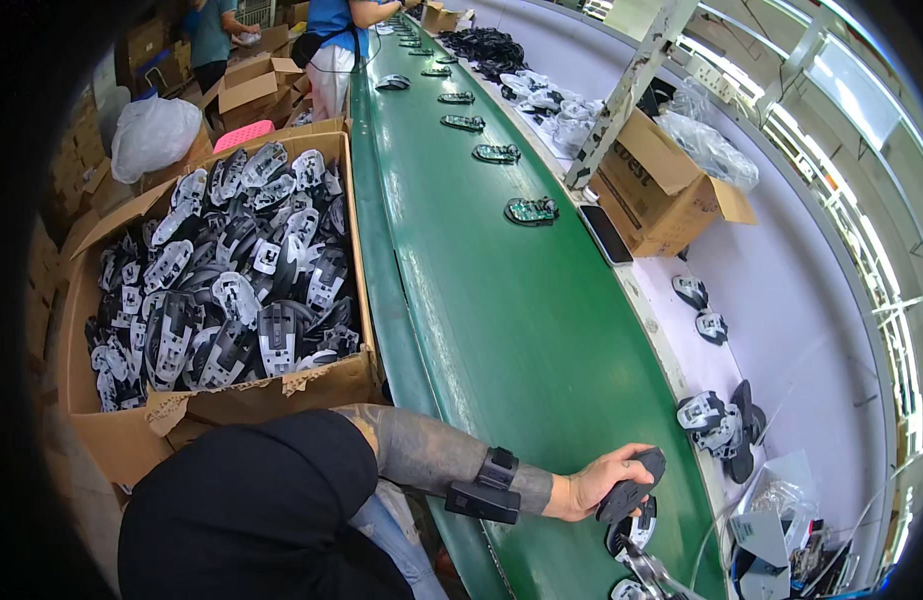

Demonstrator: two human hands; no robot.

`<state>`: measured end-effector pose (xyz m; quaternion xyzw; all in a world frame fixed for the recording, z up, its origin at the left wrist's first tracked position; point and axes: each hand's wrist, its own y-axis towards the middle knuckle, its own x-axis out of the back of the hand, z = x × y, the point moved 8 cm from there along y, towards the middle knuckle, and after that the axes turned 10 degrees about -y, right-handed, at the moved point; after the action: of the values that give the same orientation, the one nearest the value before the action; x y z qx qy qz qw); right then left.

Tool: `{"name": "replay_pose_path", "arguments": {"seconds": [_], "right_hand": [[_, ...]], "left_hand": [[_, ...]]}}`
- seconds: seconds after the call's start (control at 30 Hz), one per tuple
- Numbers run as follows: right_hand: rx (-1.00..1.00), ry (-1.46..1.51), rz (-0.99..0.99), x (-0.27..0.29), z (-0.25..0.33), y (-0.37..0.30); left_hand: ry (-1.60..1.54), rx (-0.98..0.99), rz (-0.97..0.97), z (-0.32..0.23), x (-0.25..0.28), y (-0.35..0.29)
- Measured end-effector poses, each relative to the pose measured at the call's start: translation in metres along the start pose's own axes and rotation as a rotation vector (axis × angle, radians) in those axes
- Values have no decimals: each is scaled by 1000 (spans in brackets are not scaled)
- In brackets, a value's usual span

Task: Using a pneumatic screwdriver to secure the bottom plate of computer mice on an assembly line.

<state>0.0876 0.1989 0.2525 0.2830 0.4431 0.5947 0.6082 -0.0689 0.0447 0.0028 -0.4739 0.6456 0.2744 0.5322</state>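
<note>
My left arm reaches across from the left, with a black device (487,487) strapped round the forearm. My left hand (594,487) is closed on a dark computer-mouse shell (634,487), held tilted above the right side of the green conveyor belt (482,340). Just below it lies a white-and-black mouse part (642,522). A shiny metallic thing (642,568) reaches toward that part from the lower edge; its kind is unclear. Another mouse part (627,589) shows at the bottom edge, partly cut off. My right hand is not in view.
A large cardboard box (222,405) full of mouse shells stands left of the belt. Green circuit assemblies (532,210) lie farther up it. On the right ledge are a phone (607,235), an open carton (652,190) and mouse parts (717,420). Two people (332,40) stand far off.
</note>
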Motion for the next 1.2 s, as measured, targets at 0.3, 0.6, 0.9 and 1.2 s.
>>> {"name": "replay_pose_path", "arguments": {"seconds": [0.3,0.6,0.9,1.2], "right_hand": [[-73,-37,128,-3,-11,-6],[-36,-68,93,-9,-14,-5],[-84,191,306,8,-32,5],[-239,122,203,-93,-117,-31]], "left_hand": [[-79,13,118,-10,-7,-6],[-102,31,178,-3,-19,-6],[-23,-24,259,-5,-25,-9],[1609,-1014,168,-84,2,11]]}}
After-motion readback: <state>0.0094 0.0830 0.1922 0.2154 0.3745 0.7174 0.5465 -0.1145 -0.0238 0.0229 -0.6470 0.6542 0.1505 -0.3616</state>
